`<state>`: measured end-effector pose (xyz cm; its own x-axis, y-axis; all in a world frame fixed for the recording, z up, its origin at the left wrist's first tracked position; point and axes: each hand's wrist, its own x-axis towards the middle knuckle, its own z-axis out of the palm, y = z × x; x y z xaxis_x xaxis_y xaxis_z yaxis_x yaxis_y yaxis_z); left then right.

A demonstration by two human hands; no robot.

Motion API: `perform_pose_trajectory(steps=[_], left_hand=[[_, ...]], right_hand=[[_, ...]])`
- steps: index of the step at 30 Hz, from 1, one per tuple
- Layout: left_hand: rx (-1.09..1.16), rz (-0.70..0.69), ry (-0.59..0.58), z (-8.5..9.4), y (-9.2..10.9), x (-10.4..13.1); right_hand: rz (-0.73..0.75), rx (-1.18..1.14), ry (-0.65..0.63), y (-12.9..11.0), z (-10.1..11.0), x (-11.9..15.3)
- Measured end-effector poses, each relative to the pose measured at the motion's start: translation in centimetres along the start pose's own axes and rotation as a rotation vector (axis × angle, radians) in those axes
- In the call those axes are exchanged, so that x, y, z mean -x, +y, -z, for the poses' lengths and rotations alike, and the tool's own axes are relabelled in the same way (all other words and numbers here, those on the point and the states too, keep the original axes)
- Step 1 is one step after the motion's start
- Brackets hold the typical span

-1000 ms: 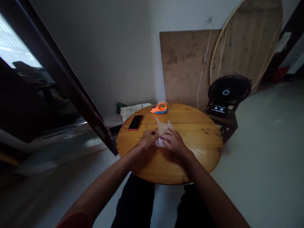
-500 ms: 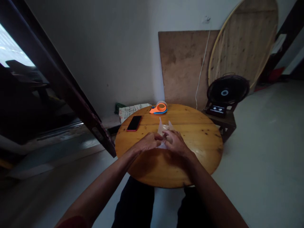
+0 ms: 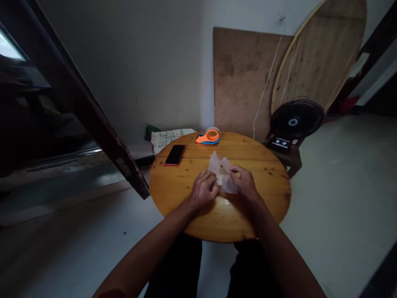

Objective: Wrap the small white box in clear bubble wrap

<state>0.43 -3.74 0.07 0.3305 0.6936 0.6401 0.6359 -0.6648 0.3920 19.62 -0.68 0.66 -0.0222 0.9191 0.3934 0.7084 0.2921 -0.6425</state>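
A thin, whitish see-through plastic bag (image 3: 223, 170) lies crumpled and partly spread on the round wooden table (image 3: 173, 194), its two pointed ends toward the wall. At its left edge, my left hand (image 3: 204, 189) has its fingers curled closed on the plastic. My right hand (image 3: 245, 182) pinches the opposite edge between thumb and forefinger. Beyond the bag stands an orange and blue tape dispenser (image 3: 208, 137) with a roll of tape.
A phone with a red edge (image 3: 175, 155) lies at the table's left. Behind the table are printed paper (image 3: 164, 138) and a brown board (image 3: 245, 78) against the wall. To the right, a black fan (image 3: 294, 121) stands on a small wooden stool (image 3: 290, 158).
My hands have moved apart, the right one to the right. More of the plastic bag shows, spread wider between them. The view has shifted slightly.
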Motion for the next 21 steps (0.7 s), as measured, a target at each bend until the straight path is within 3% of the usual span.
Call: perform_pose_trajectory(steps=[7, 15, 21], left_hand=[[0.022, -0.033, 0.009, -0.2, -0.3, 0.5], [0.044, -0.015, -0.049, 0.2, -0.2, 0.5], [0.051, 0.008, -0.107, 0.8, 0.0, 0.4]], right_hand=[[-0.04, 0.013, -0.01, 0.4, 0.0, 1.3], [-0.29, 0.077, -0.051, -0.5, 1.2, 3.2], [-0.315, 0.047, -0.042, -0.9, -0.1, 3.4]])
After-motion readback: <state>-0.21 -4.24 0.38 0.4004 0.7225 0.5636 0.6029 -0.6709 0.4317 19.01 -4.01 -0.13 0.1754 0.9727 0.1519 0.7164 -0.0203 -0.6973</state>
